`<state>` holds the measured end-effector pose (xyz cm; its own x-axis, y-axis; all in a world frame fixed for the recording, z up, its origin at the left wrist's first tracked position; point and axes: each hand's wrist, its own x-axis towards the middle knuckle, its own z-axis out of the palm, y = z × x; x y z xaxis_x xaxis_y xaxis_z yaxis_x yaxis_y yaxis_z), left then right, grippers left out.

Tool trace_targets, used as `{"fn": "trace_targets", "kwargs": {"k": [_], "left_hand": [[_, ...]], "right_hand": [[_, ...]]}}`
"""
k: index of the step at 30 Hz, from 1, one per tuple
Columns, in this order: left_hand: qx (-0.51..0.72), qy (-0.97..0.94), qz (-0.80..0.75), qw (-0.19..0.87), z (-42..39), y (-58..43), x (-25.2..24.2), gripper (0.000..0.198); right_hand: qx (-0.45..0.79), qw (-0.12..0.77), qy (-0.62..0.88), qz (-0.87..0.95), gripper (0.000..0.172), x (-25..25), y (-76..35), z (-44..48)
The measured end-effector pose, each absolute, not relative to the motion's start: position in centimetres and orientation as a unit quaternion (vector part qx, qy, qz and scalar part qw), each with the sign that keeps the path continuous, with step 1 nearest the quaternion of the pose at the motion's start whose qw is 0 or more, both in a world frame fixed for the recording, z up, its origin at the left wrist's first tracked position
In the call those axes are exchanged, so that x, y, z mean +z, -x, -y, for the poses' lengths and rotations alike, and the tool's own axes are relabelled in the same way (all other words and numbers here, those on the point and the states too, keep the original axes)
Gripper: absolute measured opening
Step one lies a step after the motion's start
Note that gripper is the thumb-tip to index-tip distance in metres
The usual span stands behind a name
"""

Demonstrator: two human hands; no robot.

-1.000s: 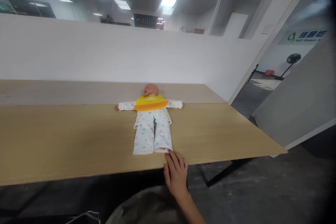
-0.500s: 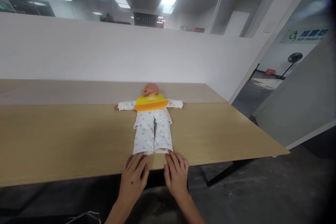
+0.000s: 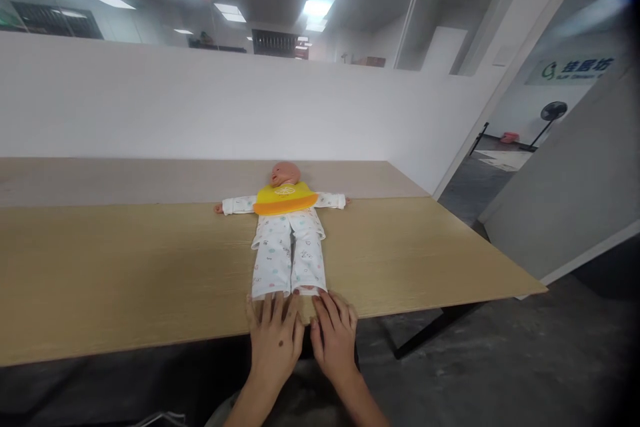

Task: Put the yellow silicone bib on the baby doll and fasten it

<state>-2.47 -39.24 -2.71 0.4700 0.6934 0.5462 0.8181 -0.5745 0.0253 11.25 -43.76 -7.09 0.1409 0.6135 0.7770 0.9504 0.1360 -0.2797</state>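
L hand (image 3: 275, 347), R hand (image 3: 334, 340) touching pj leg cuffs (image 3: 273, 290) of baby doll (image 3: 287, 247)

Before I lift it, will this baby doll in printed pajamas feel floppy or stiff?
The baby doll probably flops: its pajama legs lie flat, suggesting soft filling. Its molded head looks firmer and perhaps heavier, so it may loll. The yellow bib looks rubbery and may slip.

My one camera sat on my head, facing 12 o'clock, tilted down across the counter (image 3: 125, 267) toward my left hand (image 3: 276, 347) and right hand (image 3: 334, 340).
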Motion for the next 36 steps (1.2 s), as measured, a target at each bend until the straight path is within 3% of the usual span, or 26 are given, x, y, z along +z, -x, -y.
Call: {"fn": "trace_targets", "kwargs": {"k": [7,11,20,27,31,36], "left_hand": [[-0.238,0.861,0.414,0.173,38.7,3.4,-4.2,0.043],[-0.256,0.864,0.4,0.167,38.9,3.7,-4.1,0.041],[-0.456,0.814,0.356,-0.044,37.5,7.5,-3.2,0.027],[-0.423,0.645,0.588,-0.244,27.0,7.0,3.9,0.019],[-0.508,0.561,0.567,-0.325,18.9,5.0,4.6,0.013],[-0.563,0.547,0.534,-0.314,10.6,3.3,4.5,0.018]], "right_hand": [[-0.208,0.38,0.624,0.651,0.04,-7.4,-11.7,43.8],[-0.162,0.41,0.608,0.661,0.041,-6.7,-11.8,44.3],[0.153,0.592,0.571,0.549,0.02,-3.7,-15.0,45.5],[0.364,0.463,0.641,0.492,0.024,0.1,-23.8,36.5],[0.409,0.483,0.636,0.442,0.018,0.8,-27.1,29.0],[0.353,0.589,0.61,0.395,0.012,1.8,-28.9,21.1]]}}
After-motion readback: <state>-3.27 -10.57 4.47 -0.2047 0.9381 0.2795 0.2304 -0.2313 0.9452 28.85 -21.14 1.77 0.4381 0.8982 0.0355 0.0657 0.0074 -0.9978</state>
